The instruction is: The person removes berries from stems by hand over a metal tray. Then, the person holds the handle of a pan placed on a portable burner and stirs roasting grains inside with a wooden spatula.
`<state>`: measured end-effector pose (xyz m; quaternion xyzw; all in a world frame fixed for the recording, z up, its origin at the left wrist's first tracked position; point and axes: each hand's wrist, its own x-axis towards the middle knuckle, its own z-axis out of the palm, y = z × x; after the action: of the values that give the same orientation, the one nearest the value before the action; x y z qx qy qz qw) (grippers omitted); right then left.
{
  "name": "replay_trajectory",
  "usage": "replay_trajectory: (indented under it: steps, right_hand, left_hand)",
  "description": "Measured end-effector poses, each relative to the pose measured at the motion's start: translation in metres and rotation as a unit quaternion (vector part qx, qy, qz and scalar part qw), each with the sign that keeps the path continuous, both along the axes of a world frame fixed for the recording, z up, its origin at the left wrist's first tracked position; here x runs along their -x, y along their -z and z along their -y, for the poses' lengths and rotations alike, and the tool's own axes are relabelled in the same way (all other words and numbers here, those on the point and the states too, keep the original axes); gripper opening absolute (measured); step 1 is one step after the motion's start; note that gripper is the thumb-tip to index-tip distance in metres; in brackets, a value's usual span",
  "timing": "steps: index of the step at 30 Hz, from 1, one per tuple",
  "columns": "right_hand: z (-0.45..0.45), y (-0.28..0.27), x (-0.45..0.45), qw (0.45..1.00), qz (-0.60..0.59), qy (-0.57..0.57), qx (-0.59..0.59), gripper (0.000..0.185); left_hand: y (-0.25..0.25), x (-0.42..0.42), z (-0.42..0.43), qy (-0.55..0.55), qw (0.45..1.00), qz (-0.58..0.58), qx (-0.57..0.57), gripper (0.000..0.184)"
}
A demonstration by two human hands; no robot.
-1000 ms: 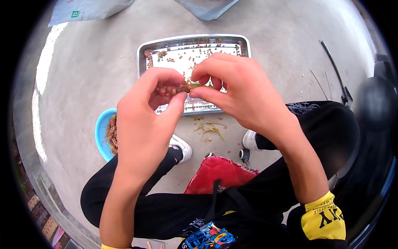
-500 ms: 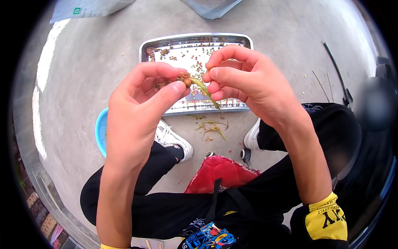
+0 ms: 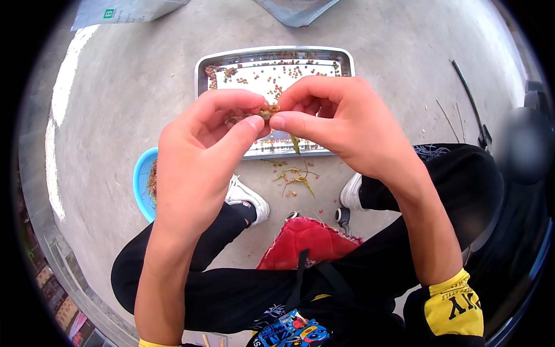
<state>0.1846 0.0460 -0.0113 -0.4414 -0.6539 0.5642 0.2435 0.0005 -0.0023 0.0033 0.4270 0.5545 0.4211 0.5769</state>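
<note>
Berry cluster (image 3: 268,110) between both hands (image 3: 193,147) (image 3: 358,127)

The camera is worn on the head. It looks down and ahead, with the left hand (image 3: 196,159) and right hand (image 3: 361,130) close below and the far edge of the tray (image 3: 274,52) beyond them.

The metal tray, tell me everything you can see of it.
The tray is a shallow rectangle with rounded corners, raised sides and a narrow rim, silvery and shiny like polished metal. It sits flat on the floor, its long sides running left to right. Small reddish, brown and green berries are scattered over its bright bottom, thicker in the far left corner. The left hand and right hand hide part of it; neither visibly touches it.
</note>
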Motion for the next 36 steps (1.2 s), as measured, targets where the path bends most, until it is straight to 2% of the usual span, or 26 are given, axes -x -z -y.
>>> replay_trajectory:
  steps: [4,10,11,13,16,22,24,29,32,34,36]
  right_hand:
    - [-0.004,0.007,-0.005,0.995,-0.069,-0.014,0.070,0.022]
    - [-0.005,0.006,-0.004,0.987,-0.098,0.006,0.130,0.023]
    - [-0.004,0.008,-0.002,0.987,-0.098,0.005,0.129,0.023]
    - [-0.003,0.012,0.001,0.996,-0.047,0.067,0.035,0.024]
    - [-0.006,0.007,0.001,0.999,-0.013,0.051,0.004,0.026]
    - [-0.003,0.010,0.001,0.999,-0.041,-0.001,0.031,0.028]
    - [-0.002,0.009,0.001,0.999,-0.036,0.005,0.012,0.028]
    - [0.003,0.004,0.004,0.999,-0.023,0.033,-0.004,0.027]
    - [0.000,0.011,0.003,0.997,-0.064,0.030,0.036,0.026]
    - [-0.001,0.003,0.002,0.986,-0.077,0.039,0.143,0.027]
    - [0.000,-0.002,0.003,0.986,-0.075,0.026,0.146,0.027]
  left_hand:
    - [0.000,0.002,-0.002,0.000,0.999,0.033,0.000,0.028]
    - [-0.001,0.007,-0.005,-0.015,0.997,0.064,0.032,0.029]
    - [0.001,0.007,-0.005,-0.009,0.998,0.050,0.023,0.028]
    - [0.004,0.008,-0.004,-0.002,0.999,0.037,0.016,0.028]
    - [0.004,0.007,-0.003,0.017,1.000,0.013,0.008,0.027]
    - [0.003,0.003,-0.003,0.046,0.999,-0.013,-0.025,0.029]
    - [0.001,-0.001,-0.003,-0.009,0.999,0.030,0.003,0.031]
    - [0.005,0.005,-0.004,0.005,0.998,0.048,0.049,0.032]
    - [0.004,0.006,-0.005,-0.001,0.997,0.055,0.062,0.032]
    - [0.003,0.006,-0.005,-0.002,0.996,0.052,0.066,0.032]
    - [0.002,0.007,-0.005,0.007,0.998,0.043,0.055,0.031]
